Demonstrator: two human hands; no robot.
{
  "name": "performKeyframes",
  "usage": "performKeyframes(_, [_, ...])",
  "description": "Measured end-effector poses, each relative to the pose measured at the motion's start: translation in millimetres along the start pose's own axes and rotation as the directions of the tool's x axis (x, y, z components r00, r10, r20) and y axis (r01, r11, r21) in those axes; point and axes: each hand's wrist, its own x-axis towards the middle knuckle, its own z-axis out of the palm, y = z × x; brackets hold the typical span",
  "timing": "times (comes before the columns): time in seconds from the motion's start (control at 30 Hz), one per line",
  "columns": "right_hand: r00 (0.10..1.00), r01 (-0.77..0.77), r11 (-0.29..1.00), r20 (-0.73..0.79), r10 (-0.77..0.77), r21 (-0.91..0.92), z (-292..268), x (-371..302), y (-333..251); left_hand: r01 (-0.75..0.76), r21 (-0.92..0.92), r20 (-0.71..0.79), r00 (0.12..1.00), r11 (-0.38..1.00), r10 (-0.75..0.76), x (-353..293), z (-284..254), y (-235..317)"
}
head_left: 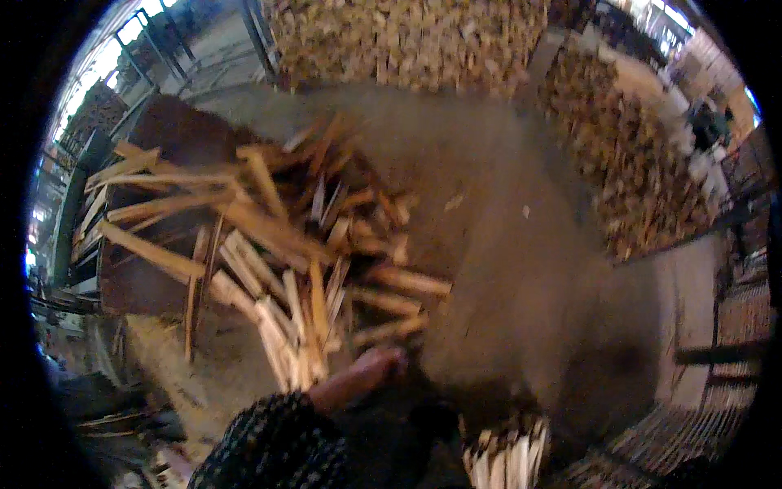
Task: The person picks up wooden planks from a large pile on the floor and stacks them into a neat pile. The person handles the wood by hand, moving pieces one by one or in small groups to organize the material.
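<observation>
My left hand (pixel 371 376) reaches in from the lower edge, its forearm in a dark, light-speckled sleeve (pixel 269 440). Motion blurs the fingers, so their grip is unclear. Right beside the wrist, a cluster of pale split wood sticks (pixel 281 330) rises toward the larger heap. That loose heap of split firewood (pixel 269 220) lies beyond the hand and to its left, its pieces crossing at many angles. A few short wood pieces (pixel 387 301) lie just past the fingers. My right hand does not show.
Upright sticks (pixel 507 460) stand packed together at the lower edge, right of centre. Large banks of cut wood (pixel 407 41) fill the far side and the right (pixel 627 155). A dark brown sheet (pixel 134 277) lies under the heap's left part. Slatted racks (pixel 741 310) stand far right.
</observation>
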Motion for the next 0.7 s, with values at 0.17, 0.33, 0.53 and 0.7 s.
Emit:
performKeyframes(0.17, [0.983, 0.179, 0.98, 0.051, -0.174, -0.088, -27.9, 139.4, -126.0, -0.136, -0.238, -0.137, 0.985, 0.962, 0.105, 45.0, -3.0, -15.8])
performKeyframes(0.33, [0.841, 0.542, 0.835, 0.062, -0.538, -0.093, -20.7, 213.4, -314.6, -0.424, -0.246, -0.269, 0.894, 0.872, 0.359, 59.0, 4.0, 13.1])
performKeyframes(0.53, [0.343, 0.858, 0.384, 0.177, -0.923, 0.342, 31.0, 207.7, -508.4, -0.645, -0.056, -0.589, 0.638, 0.762, 0.497, 43.2, 55.9, 28.9])
performKeyframes(0.7, [0.225, 0.58, 0.497, 0.459, -0.86, 0.646, 104.9, 228.3, -521.7, -0.666, -0.433, -0.77, 0.624, 0.608, 0.135, 79.0, 75.6, -23.7])
